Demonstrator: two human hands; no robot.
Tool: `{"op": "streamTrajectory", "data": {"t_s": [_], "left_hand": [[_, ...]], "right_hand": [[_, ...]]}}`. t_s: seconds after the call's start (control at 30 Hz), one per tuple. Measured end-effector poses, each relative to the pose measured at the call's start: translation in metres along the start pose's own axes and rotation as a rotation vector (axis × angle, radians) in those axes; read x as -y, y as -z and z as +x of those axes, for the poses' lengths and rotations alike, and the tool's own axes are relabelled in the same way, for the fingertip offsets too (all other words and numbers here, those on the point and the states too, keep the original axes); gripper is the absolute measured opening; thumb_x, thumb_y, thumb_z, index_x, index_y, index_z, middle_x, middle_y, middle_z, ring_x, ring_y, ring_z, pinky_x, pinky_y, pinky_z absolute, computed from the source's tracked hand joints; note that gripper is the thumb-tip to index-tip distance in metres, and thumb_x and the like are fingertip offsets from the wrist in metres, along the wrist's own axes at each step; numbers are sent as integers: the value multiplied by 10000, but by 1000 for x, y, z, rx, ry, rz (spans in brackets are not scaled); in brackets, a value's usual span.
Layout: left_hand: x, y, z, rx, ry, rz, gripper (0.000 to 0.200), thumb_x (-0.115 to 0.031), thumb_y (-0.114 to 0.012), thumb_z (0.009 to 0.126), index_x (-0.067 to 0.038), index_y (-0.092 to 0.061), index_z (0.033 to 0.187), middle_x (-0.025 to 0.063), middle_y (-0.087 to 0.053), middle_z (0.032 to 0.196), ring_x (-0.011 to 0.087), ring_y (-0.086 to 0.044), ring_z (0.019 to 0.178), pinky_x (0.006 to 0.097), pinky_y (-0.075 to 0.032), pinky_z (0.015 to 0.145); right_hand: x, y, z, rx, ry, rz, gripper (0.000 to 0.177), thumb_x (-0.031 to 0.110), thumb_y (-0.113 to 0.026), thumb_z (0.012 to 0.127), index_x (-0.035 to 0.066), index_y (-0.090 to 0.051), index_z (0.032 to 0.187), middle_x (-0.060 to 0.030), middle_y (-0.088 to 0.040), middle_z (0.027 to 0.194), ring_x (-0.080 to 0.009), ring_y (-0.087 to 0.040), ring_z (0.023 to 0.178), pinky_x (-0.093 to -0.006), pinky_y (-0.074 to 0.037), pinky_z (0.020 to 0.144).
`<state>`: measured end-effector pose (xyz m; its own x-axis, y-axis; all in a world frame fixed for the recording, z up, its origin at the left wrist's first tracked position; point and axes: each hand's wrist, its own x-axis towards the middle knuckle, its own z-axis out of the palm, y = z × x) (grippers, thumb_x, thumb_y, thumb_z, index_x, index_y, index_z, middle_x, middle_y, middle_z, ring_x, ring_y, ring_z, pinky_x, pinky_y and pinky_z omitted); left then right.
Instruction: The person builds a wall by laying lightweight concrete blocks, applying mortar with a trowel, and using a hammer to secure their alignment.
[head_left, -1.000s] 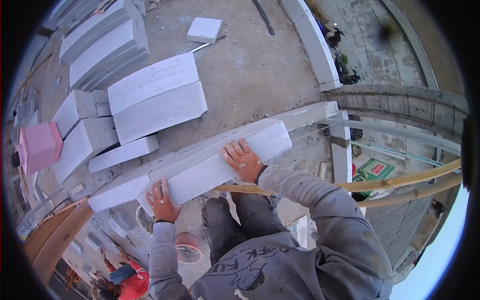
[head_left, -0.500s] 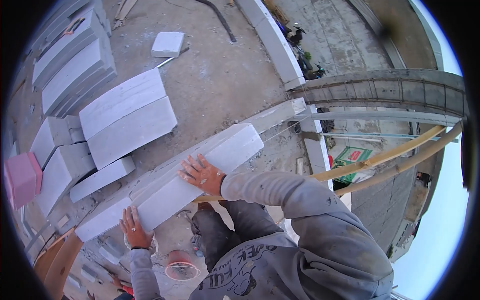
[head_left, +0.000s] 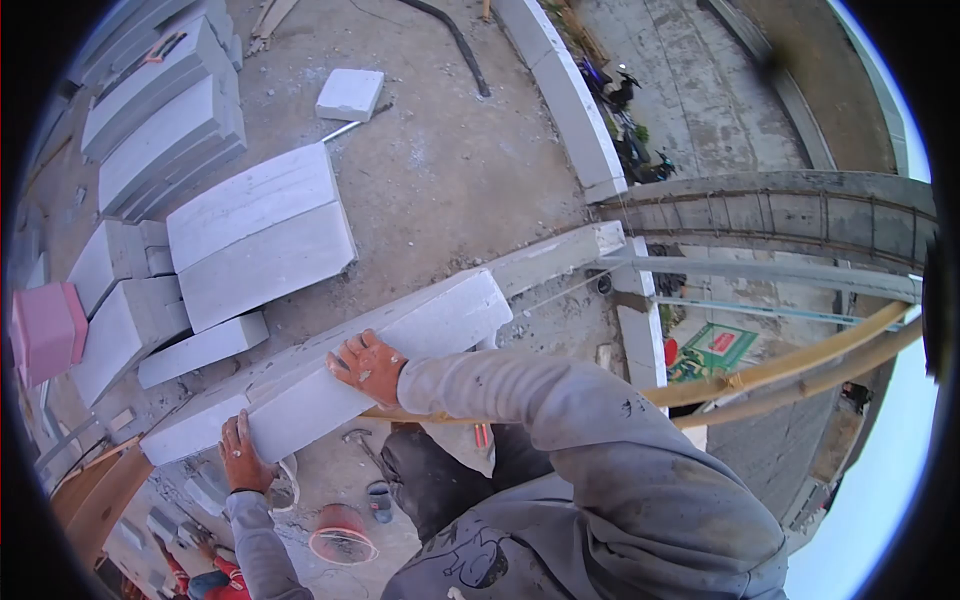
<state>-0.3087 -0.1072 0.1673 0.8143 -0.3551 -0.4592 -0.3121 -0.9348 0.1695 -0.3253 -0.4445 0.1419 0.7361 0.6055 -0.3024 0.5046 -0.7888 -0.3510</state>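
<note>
White block (head_left: 430, 328) touches both hands (head_left: 246, 458) (head_left: 368, 368); green banner (head_left: 722, 346) illegible.

Pink tub (head_left: 48, 335), reddish bucket (head_left: 338, 518), yellowish poles (head_left: 775, 377) — green banner (head_left: 716, 350) beyond.

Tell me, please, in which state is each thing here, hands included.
Left hand: open, on the long block's end
Right hand: fingers bent, on the block's top
Long block: lying lengthwise, under both hands
Red bucket: uncovered, contents unclear
Hammer: unheld
Paired white blocks: side by side, touching
Small white block: unheld, on the floor
</note>
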Motion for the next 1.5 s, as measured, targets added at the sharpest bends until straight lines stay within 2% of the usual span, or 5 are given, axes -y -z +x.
{"op": "streamTrajectory", "data": {"t_s": [0.1,0.27,0.63,1.07,1.5], "left_hand": [[-29,19,0,74,137,161,1100,-161,-836,440,-108,-294,1395,143,-398,1298,327,-351,1255,542,-227,1067],[-88,58,18,-53,-153,115,1106,-209,-825,401,-91,-320,1378,168,-439,1224,349,-418,1161,519,-302,1010],[-285,39,162,-363,-576,-139,1093,-316,-816,415,-118,-346,1381,156,-471,1126,338,-463,1059,448,-349,925],[-470,-91,215,-290,-420,-340,885,-161,-757,500,-75,-404,1307,171,-441,1196,334,-429,1134,487,-299,989],[-479,-191,187,35,-303,-322,807,-108,-702,622,-78,-364,1353,180,-395,1270,344,-367,1207,497,-250,1038]], "right_hand": [[-17,3,-5,-27,18,31,925,269,-762,554,-12,-347,1332,-196,-471,1192,-324,-463,1105,-436,-352,902],[-81,41,-57,33,54,47,1046,259,-839,442,-16,-335,1317,-211,-459,1201,-349,-449,1146,-449,-345,965],[-270,89,-226,74,-166,-227,1095,274,-868,462,-25,-297,1348,-226,-433,1202,-367,-451,1118,-430,-347,993],[-376,43,-360,115,-320,-284,960,110,-786,445,-29,-343,1285,-218,-438,1177,-380,-444,1098,-451,-331,996],[-379,-80,-373,208,-320,-145,822,95,-705,557,14,-346,1292,-224,-413,1227,-388,-400,1164,-500,-271,1034]]}}
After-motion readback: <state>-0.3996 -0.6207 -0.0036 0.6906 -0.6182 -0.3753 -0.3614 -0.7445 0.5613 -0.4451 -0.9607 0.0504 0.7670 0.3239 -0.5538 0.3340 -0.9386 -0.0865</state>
